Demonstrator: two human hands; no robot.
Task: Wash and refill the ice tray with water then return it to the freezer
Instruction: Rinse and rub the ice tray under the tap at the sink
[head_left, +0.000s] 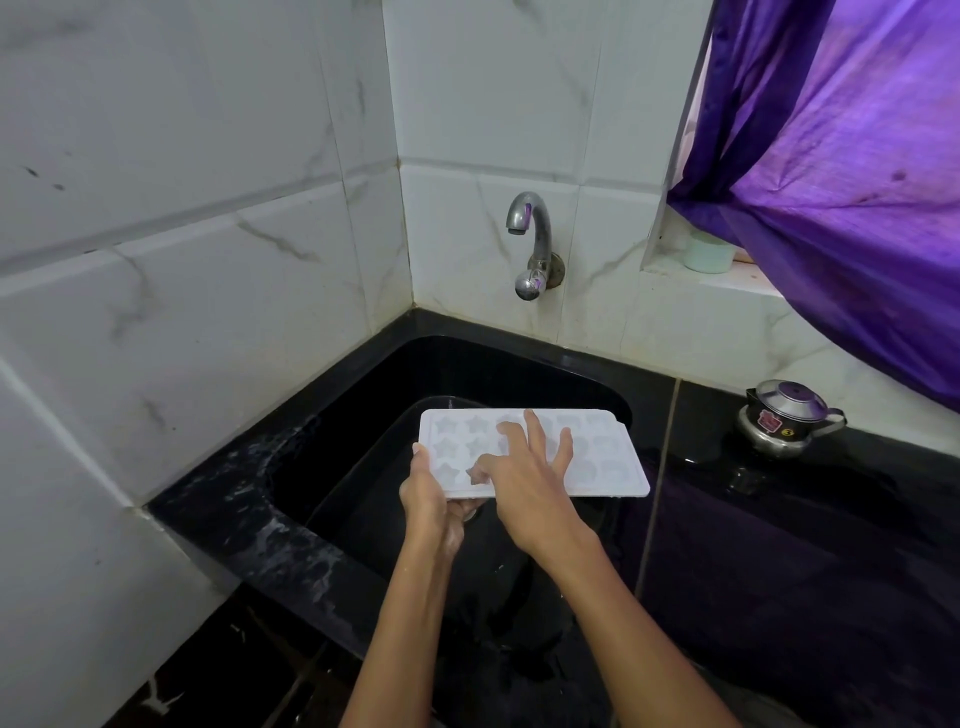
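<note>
A white ice tray (613, 470) with star and round moulds is held level over the black sink (363, 395). My left hand (431, 493) grips its near left corner, thumb on top and fingers underneath. My right hand (530, 478) lies on top of the tray with fingers spread, fingertips pressing into the moulds. It covers the tray's middle. The metal tap (532, 234) sticks out of the tiled wall above the sink, with no water running from it.
Black countertop (805, 545) surrounds the sink, wet along the left rim. A small steel kettle (787, 418) stands at the back right. A purple curtain (841, 182) hangs over a window ledge holding a pale cup (707, 253). White tiled walls close off left and back.
</note>
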